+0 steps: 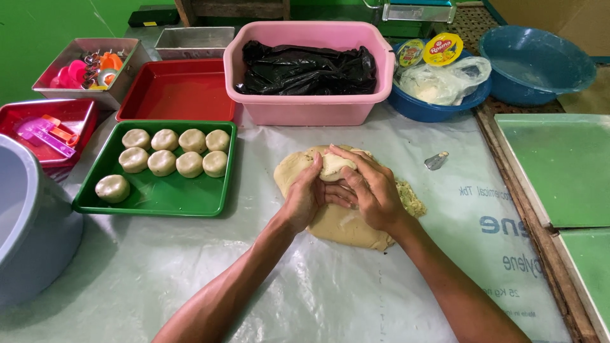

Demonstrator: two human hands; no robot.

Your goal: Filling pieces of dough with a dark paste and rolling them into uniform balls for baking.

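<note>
Dough mass (337,222), pale tan and flattened, lies on the clear plastic sheet (318,292) near the middle of the desk; both hands press on its upper part. Left hand (304,198) curls its grip around a lighter lump of the dough, fingers closed against it; right hand (368,187) lies over the same lump from the other side, its fingers bent and touching those of the left (the grip of each is thus closed on dough). A crumbly, greenish patch (412,202) shows at the mass's right edge. To the left, a green tray (165,197) holds nine round dough portions (162,162); behind it stands a red tray (178,89). Behind the dough sits a pink tub (311,105) lined with black plastic; beside that, a blue bowl (438,108) with a bag and lidded tubs. A small metal piece (436,160) lies apart on the sheet.
</note>
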